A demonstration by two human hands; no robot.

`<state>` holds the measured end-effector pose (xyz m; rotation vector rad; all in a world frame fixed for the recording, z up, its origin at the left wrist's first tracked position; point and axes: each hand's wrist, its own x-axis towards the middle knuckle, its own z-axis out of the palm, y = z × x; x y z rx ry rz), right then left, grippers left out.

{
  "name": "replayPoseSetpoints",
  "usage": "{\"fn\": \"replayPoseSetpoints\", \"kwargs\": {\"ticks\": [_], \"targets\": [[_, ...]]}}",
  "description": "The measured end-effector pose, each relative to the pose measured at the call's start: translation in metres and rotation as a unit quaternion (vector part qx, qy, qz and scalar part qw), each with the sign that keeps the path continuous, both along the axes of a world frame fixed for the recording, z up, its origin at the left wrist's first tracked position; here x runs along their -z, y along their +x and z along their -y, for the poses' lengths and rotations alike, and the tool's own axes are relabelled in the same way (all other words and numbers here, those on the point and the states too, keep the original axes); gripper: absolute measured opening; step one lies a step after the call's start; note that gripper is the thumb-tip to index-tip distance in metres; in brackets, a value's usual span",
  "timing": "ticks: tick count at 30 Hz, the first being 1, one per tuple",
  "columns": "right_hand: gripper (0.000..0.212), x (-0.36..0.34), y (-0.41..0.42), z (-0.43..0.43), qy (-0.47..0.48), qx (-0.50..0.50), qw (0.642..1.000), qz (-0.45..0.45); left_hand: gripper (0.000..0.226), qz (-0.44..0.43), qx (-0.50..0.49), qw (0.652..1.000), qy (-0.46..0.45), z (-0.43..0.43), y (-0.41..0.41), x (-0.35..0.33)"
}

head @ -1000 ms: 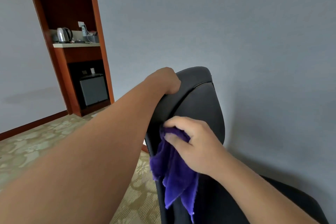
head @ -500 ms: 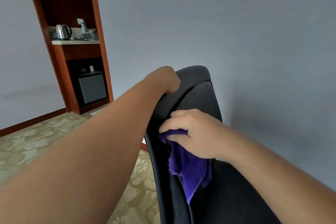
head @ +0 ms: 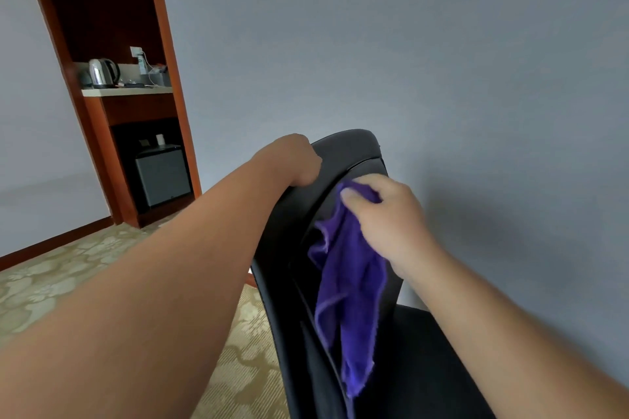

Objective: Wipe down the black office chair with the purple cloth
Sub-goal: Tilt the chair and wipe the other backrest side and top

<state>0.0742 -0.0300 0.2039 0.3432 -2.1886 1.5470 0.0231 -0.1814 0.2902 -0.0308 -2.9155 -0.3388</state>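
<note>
The black office chair (head: pixel 354 153) stands in front of me with its backrest edge-on and its seat at the lower right. My left hand (head: pixel 296 160) grips the top edge of the backrest. My right hand (head: pixel 384 218) holds the purple cloth (head: pixel 350 286) bunched under its fingers against the upper front face of the backrest. Most of the cloth hangs loose below the hand, down along the backrest.
A grey wall (head: pixel 442 61) stands close behind the chair. A wooden shelf unit (head: pixel 112 105) at the far left holds a kettle (head: pixel 102 73) and a small dark box below. Patterned beige carpet (head: pixel 61 282) covers the floor to the left.
My right hand has moved the cloth up the backrest, from its middle toward the top. My left hand has kept its grip on the top edge.
</note>
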Motion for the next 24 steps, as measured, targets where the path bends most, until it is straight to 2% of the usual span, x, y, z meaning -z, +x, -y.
{"fn": "replayPoseSetpoints", "kwargs": {"ticks": [2, 3, 4, 5, 7, 9, 11, 18, 24], "targets": [[0.005, -0.003, -0.01, 0.005, -0.149, -0.03, 0.983, 0.104, 0.046, -0.001, -0.003, 1.0, -0.001, 0.001, 0.001, 0.0], [0.011, -0.004, -0.011, 0.008, -0.172, -0.087, 0.971, 0.144, 0.046, -0.002, 0.0, 1.0, -0.002, 0.001, 0.001, 0.0], [0.019, -0.005, -0.009, 0.011, -0.151, -0.136, 0.966, 0.162, 0.046, -0.001, 0.004, 1.0, -0.007, 0.0, 0.001, 0.0], [0.029, -0.004, -0.007, 0.013, -0.091, -0.155, 0.971, 0.158, 0.045, -0.001, 0.008, 1.0, -0.012, -0.001, 0.0, 0.0], [0.046, 0.002, -0.007, 0.017, 0.098, -0.084, 0.989, 0.076, 0.042, -0.003, 0.012, 1.0, -0.018, -0.001, 0.0, 0.0], [0.04, 0.011, -0.015, 0.021, 0.209, 0.007, 0.977, -0.04, 0.04, -0.005, 0.015, 1.0, -0.019, -0.001, -0.003, 0.001], [0.033, 0.016, -0.03, 0.022, 0.199, 0.045, 0.976, -0.075, 0.041, -0.007, 0.016, 1.0, -0.023, 0.0, -0.005, 0.003], [0.027, 0.006, -0.117, 0.02, 0.177, 0.114, 0.977, -0.041, 0.045, 0.0, -0.003, 1.0, -0.017, 0.006, -0.012, 0.006], [0.031, 0.0, -0.165, 0.007, 0.176, 0.142, 0.974, 0.01, 0.028, -0.014, 0.008, 1.0, -0.024, 0.007, -0.018, 0.006]]}}
